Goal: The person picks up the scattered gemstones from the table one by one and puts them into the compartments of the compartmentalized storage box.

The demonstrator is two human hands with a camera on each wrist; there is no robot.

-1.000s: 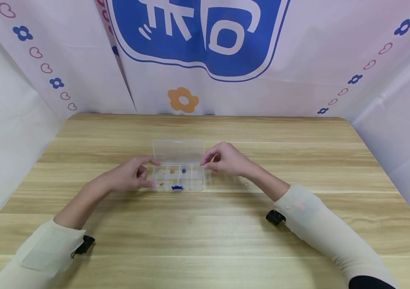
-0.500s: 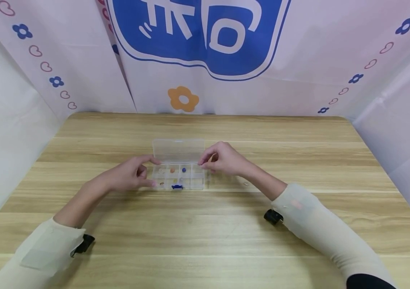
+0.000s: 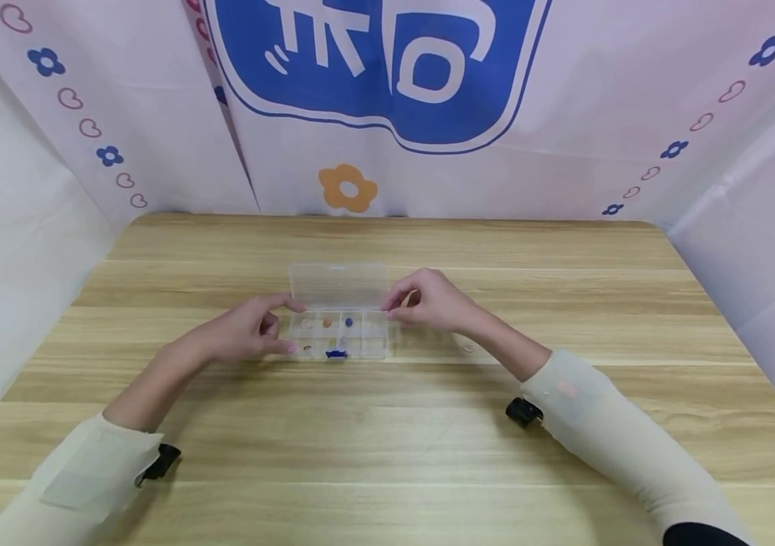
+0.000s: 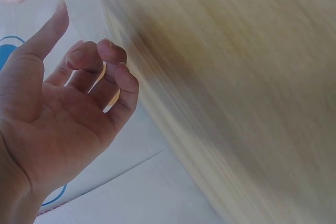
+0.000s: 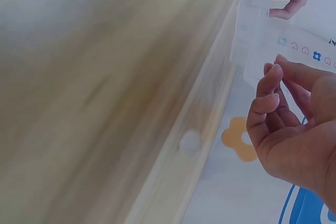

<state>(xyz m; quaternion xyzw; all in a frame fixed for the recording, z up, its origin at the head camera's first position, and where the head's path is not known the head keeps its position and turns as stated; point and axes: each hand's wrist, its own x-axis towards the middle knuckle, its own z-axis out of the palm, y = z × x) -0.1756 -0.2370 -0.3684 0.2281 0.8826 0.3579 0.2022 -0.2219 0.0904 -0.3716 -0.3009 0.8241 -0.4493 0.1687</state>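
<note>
A clear plastic compartment box (image 3: 374, 346) lies on the table with its see-through lid (image 3: 338, 285) raised at the back. Small pieces sit in some compartments, among them an orange one (image 3: 327, 322) and a dark blue one (image 3: 349, 322); a blue latch (image 3: 336, 354) is on the front. My left hand (image 3: 246, 330) holds the box's left end between index finger and thumb, other fingers curled. Beside the box's back right corner, my right hand (image 3: 431, 301) has thumb and index tips together. In the right wrist view, no object shows between those fingertips (image 5: 280, 59).
A small pale piece (image 3: 467, 348) lies on the wooden table (image 3: 387, 440) beneath the right forearm. A printed cloth (image 3: 497, 182) hangs along the table's back edge. Black wrist cameras (image 3: 524, 411) are strapped at both sleeves.
My right hand moved slightly left toward the box's back right compartment, then back right to beside the corner. My left hand and the box have stayed put.
</note>
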